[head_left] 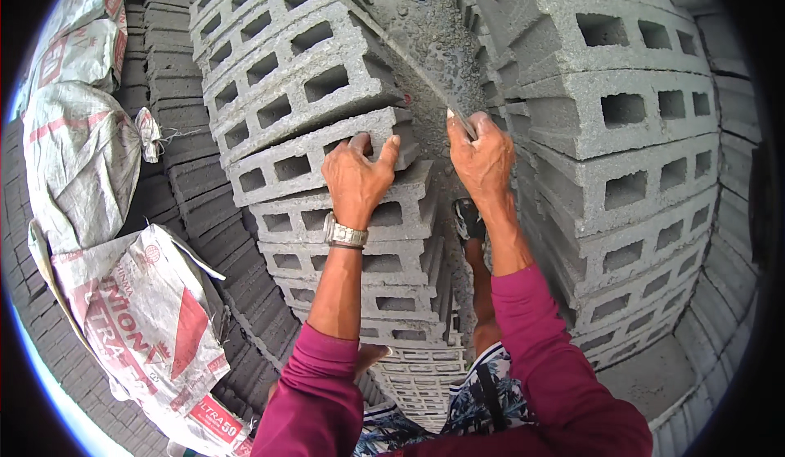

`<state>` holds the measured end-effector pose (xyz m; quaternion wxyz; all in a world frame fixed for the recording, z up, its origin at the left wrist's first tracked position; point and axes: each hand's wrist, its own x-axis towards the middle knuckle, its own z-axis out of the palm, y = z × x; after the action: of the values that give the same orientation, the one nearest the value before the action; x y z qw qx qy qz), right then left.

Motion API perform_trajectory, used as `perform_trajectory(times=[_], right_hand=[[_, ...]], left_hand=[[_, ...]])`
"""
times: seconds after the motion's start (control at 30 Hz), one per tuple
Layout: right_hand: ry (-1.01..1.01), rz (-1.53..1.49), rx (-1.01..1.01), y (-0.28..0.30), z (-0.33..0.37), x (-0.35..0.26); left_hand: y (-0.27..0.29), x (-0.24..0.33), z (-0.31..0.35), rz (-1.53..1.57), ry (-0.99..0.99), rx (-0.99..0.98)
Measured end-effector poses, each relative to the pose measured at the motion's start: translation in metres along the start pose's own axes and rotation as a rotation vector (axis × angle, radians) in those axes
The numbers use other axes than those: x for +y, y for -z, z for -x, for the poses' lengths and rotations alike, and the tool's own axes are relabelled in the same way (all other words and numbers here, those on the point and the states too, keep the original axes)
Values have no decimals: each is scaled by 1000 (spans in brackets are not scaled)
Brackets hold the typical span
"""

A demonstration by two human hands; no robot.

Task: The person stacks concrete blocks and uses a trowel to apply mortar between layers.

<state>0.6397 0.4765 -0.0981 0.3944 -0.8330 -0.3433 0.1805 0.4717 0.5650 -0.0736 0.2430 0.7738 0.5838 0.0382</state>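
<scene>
Nearest you, your two forearms in dark red sleeves rise from the lower edge, with a wristwatch (pixel 344 234) on the left one. Your left hand (pixel 357 175) lies on the top block (pixel 323 156) of the left stack (pixel 343 236), fingers curled over its far edge and thumb spread toward the right corner, so it clamps that block at its right end. The block's long axis runs from under your hand away to the left and slightly toward you, its row of hollow cells facing you; the bulk of it lies left of the grip. Your right hand (pixel 484 161) sits just beside it, across the narrow gap between the stacks, pinched shut on a thin flat tool (pixel 460 122) that points up and left, away from you, its tip near the block's right corner. Beyond lies a gritty grey surface (pixel 433 32), with the right stack (pixel 621 130) alongside. Well to the left, printed sacks (pixel 82 154) rest on low rows of blocks.
</scene>
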Motion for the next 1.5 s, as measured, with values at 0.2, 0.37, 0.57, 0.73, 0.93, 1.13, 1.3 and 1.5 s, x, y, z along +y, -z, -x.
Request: perform_trajectory(times=[0.2, 0.37, 0.57, 0.73, 0.93, 1.13, 1.3, 1.5], right_hand=[[115, 204, -176, -2, -31, -93], [654, 328, -166, -48, -32, -146], [222, 144, -643, 7, 148, -172], [-140, 435, -723, 91, 322, -154], [168, 650, -593, 33, 399, -97], [139, 634, -495, 10, 430, -96], [69, 612, -554, -8, 436, -66], [-183, 583, -521, -40, 425, -57]], left_hand=[[100, -31, 144, 278, -91, -55], [142, -106, 241, 336, 153, -38], [178, -198, 269, 411, 487, 30], [166, -264, 309, 754, 637, 245], [178, -295, 340, 756, 739, 213], [130, -345, 324, 321, 758, -164], [68, -372, 321, 290, 729, -520], [32, -358, 320, 479, 693, -391]])
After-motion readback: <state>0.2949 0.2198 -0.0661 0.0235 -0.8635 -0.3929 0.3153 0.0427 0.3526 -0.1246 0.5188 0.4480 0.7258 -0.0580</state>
